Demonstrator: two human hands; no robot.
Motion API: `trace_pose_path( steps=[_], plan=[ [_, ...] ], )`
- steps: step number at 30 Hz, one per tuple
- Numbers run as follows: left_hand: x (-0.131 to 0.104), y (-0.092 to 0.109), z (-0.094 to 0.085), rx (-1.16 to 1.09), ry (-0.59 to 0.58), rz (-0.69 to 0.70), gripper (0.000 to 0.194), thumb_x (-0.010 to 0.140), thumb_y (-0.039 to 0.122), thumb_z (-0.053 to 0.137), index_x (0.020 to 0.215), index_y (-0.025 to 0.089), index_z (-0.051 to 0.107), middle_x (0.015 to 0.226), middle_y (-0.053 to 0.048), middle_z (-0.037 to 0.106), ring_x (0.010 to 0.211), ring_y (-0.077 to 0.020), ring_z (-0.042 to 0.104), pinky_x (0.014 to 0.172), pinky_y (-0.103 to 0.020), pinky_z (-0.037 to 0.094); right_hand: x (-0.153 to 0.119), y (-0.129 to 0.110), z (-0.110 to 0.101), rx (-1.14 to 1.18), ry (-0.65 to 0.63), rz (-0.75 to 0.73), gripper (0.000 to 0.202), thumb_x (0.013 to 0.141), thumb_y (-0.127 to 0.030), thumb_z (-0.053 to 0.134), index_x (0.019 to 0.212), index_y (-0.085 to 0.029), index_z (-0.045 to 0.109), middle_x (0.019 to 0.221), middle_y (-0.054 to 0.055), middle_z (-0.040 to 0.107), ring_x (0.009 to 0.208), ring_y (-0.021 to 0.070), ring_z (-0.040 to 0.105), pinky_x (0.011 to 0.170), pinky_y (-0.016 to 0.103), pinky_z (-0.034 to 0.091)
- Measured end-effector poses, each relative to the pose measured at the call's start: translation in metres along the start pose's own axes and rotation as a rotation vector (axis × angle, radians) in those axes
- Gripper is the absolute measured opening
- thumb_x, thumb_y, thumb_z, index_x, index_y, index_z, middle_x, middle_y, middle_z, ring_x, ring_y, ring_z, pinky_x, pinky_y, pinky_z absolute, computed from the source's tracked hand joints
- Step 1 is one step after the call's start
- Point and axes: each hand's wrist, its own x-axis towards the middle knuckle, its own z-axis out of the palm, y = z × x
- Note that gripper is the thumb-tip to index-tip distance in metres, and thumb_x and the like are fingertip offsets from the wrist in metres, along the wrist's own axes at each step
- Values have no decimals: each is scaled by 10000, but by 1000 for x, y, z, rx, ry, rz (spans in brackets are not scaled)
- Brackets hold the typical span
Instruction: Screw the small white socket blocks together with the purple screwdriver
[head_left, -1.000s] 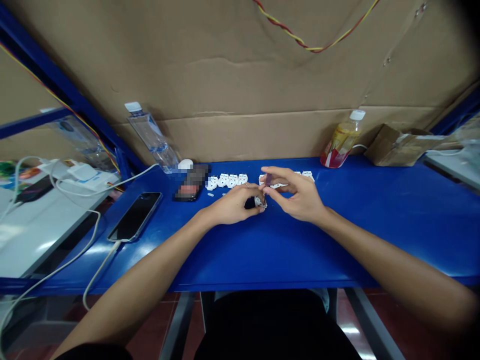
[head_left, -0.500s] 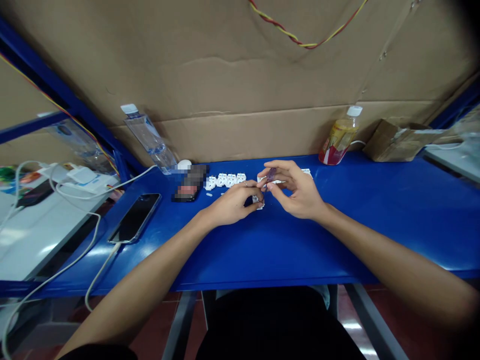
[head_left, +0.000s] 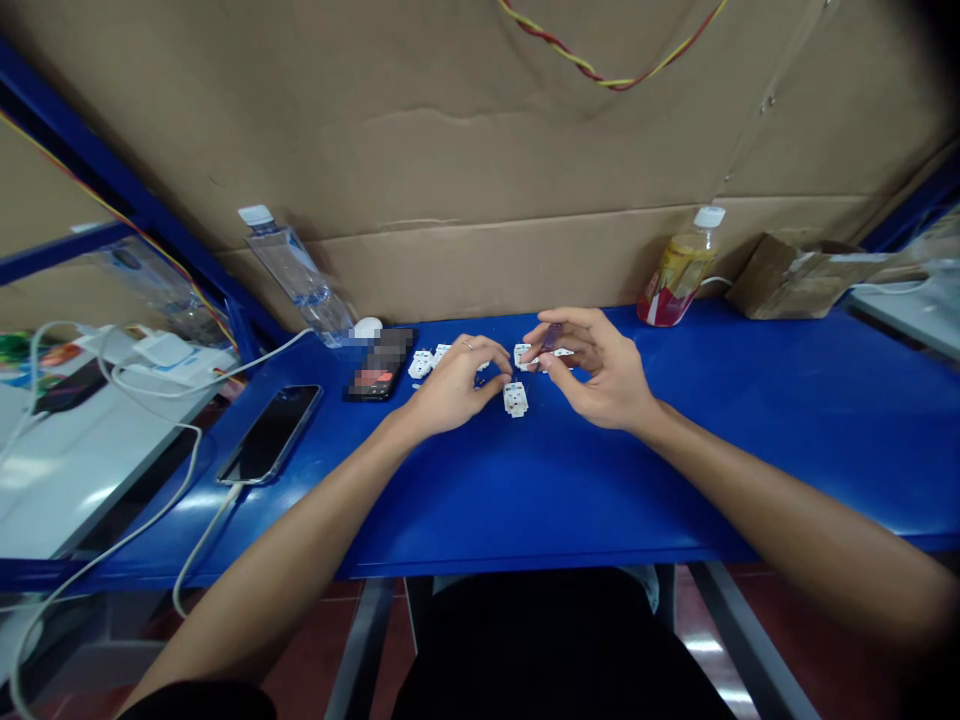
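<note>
My right hand (head_left: 606,368) grips a small screwdriver with a see-through purple handle (head_left: 553,336); its shaft is hard to make out now. A white plastic part (head_left: 515,399), with small holes and metal bits, lies on the blue table between my hands. To its left, my left hand (head_left: 461,388), with a ring on one finger, hovers with thumb and fingers apart and nothing visible in them. Behind this hand lie several similar white parts (head_left: 420,364), partly covered. More white pieces (head_left: 521,356) sit behind my right fingers, partly hidden.
On the left lie a phone on a cable (head_left: 271,435) and a second dark phone (head_left: 390,365), partly blurred out. A clear bottle (head_left: 300,275) leans behind them. At the back right stand a drink bottle (head_left: 679,270) and a cardboard box (head_left: 787,280). Cardboard walls the back.
My left hand has let go of the white part and drawn back to the left. My right hand has lifted the screwdriver slightly away from that part, which now lies uncovered.
</note>
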Motion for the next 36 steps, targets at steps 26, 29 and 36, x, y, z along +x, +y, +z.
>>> trace_pose_path(
  steps=[26, 29, 36],
  plan=[
    [1, 5, -19, -78, -239, 38, 265, 900, 338, 850, 1144, 260, 783, 1248, -50, 789, 1213, -302, 658, 1122, -486, 448, -10, 8, 9, 5, -80, 29, 417, 1069, -274, 687, 1472, -322, 592, 1262, 38, 777, 1107, 223, 847, 995, 407, 750],
    [1, 4, -14, -81, -228, 49, 116, 914, 305, 838, 1004, 251, 790, 1134, -40, 797, 1143, -283, 664, 1105, -477, 446, -11, 10, 11, 7, -87, 39, 427, 1062, -262, 697, 1472, -333, 599, 1271, 37, 777, 1113, 225, 846, 997, 409, 748],
    [-1, 0, -7, -104, -252, 73, 24, 947, 254, 805, 963, 269, 815, 1169, -37, 801, 1192, -291, 660, 1095, -487, 455, -11, 11, 10, -22, -94, 46, 433, 1053, -261, 710, 1471, -340, 624, 1258, 32, 790, 1133, 216, 834, 971, 383, 748]
  ],
)
